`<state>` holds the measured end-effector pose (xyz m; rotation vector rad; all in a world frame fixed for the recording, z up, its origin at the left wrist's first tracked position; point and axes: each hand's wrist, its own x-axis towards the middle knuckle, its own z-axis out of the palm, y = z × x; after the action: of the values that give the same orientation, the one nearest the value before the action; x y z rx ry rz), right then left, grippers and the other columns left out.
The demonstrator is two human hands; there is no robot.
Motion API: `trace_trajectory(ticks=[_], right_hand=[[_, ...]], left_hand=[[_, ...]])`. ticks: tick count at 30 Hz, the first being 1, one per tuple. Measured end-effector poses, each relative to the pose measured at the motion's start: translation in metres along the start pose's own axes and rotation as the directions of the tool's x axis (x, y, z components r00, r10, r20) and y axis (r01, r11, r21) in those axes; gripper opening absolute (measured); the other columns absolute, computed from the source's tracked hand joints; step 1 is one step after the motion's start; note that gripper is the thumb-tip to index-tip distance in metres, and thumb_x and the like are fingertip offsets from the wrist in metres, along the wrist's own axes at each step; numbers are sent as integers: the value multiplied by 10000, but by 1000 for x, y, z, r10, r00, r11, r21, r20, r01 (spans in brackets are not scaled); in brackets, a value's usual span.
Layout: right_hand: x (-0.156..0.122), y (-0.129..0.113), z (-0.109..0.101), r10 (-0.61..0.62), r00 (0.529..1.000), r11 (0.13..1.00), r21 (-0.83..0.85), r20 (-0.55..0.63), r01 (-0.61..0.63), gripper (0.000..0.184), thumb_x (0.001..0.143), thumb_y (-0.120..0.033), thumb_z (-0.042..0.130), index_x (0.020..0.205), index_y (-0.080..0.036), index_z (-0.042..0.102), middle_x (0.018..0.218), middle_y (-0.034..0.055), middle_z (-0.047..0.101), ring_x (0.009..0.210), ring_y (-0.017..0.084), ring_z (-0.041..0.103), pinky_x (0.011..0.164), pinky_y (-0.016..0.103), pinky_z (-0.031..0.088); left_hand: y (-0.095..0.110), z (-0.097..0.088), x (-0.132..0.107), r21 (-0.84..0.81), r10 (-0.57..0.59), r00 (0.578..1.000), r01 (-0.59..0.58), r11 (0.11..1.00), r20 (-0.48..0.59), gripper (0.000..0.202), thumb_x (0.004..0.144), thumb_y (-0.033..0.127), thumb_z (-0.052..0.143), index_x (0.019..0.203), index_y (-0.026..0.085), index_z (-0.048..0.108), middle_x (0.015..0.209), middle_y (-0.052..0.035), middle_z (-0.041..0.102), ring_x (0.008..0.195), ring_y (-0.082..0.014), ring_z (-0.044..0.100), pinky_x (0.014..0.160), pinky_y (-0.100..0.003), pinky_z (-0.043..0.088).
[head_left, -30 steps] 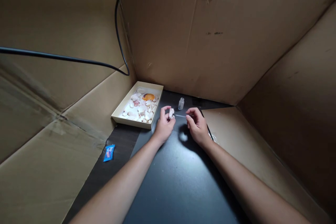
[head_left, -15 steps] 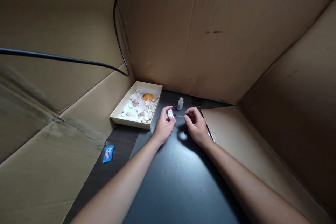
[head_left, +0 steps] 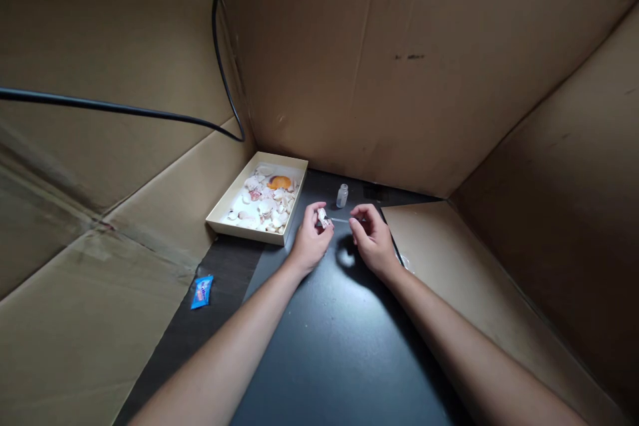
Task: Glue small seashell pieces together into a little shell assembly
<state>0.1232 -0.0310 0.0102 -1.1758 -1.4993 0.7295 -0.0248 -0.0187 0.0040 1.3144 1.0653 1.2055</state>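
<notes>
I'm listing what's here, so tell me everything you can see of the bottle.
The bottle is small and clear, apparently glass or plastic, with a narrow neck and no cap visible. Its lower part looks cloudy. It stands upright on the dark table, right of the tray and beyond the left hand and right hand; neither touches it.

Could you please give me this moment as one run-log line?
left hand: holds whitish piece | right hand: holds thin rod, pointing toward piece | bottle: upright beyond hands | box: contains shells
</notes>
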Motion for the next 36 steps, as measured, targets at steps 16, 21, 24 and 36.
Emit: trace_trajectory(ticks=[16, 21, 24, 36], right_hand=[[-1, -2, 0, -51, 998, 999, 5, -31, 51, 95, 871, -295, 506, 916, -211, 502, 739, -23, 516, 585, 113, 431, 566, 256, 353], [-1, -2, 0, -38, 999, 999, -11, -20, 37, 113, 855, -303, 531, 911, -210, 498, 724, -29, 507, 571, 108, 427, 550, 250, 343], [-1, -2, 0, -41, 999, 999, -25, -31, 40, 108, 849, -289, 529, 916, -210, 498, 711, -33, 498, 571, 110, 418, 551, 249, 339], [-1, 0, 1, -41, 999, 999, 22, -13, 41, 99, 870, -299, 492, 923, -215, 494, 721, -33, 495, 569, 110, 437, 554, 253, 351]], left_hand=[[2, 0, 0, -25, 16, 1000, -16, 1000, 19, 280, 782, 147, 581, 1033, 190, 464, 752, 43, 457, 580, -53, 408, 540, -166, 339], [5, -1, -1, -53, -13, 1000, 13, 998, 2, 308, 755, 157, 610, 1034, 181, 481, 776, 42, 469, 550, -36, 404, 511, -163, 338], [6, -2, 0, -117, -67, 998, 66, 991, -4, 309, 759, 162, 572, 1055, 173, 484, 792, 36, 489, 493, -28, 404, 445, -172, 308], [6, -5, 6, -300, -162, 985, 139, 944, -53, 252, 753, 176, 503, 1001, 145, 534, 733, 33, 554, 393, -28, 412, 364, -178, 294]])
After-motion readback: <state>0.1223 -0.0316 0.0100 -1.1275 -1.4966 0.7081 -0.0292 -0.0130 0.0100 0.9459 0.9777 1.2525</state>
